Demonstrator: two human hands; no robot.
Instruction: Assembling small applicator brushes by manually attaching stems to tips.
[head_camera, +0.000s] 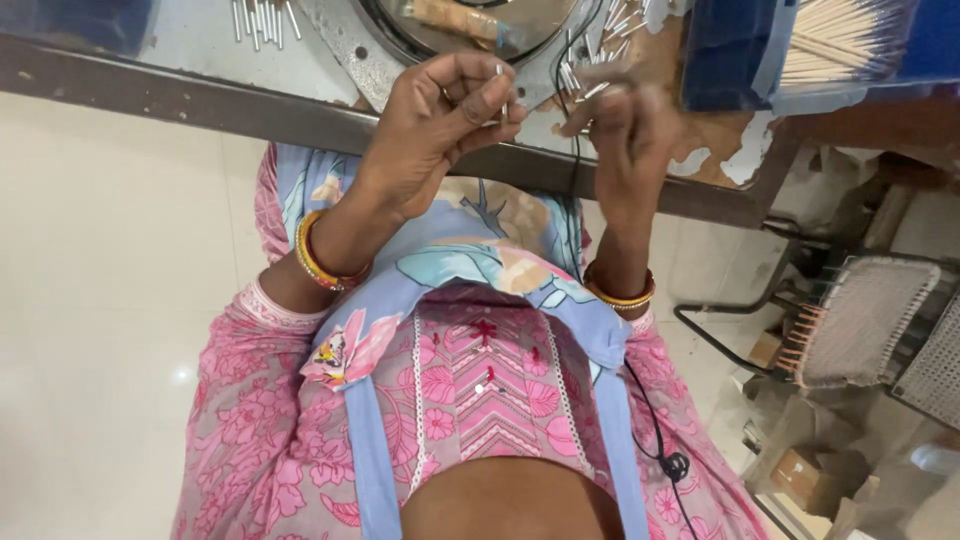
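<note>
Head camera looked straight down on me, and the small metal pin (501, 95) sat pinched between the thumb and fingertips of my left hand (440, 120), held upright just above the near edge of the counter (200, 100). My fingers were curled tight around it. Just beside the pin, toward the blue tray, my right hand (625, 135) was raised with its fingers bent loosely; it was blurred, so I could not tell whether it gripped anything.

Beyond the pin, on the counter, lay the round metal disc (380, 55) of a machine, with loose silver pins (262, 20) scattered by its far side and more (600, 50) lying close behind my right hand. Farther out from the pin, past my right hand, stood the blue tray (730, 55) holding a bundle of thin pale sticks (840, 40). A black cable (578, 150) ran down from the counter past the pin and over my pink flowered clothing. Gold and orange bangles (318, 258) circled my left wrist below the pin. Well away from the pin, low beside the counter, stood perforated racks (860, 320) on the floor.
</note>
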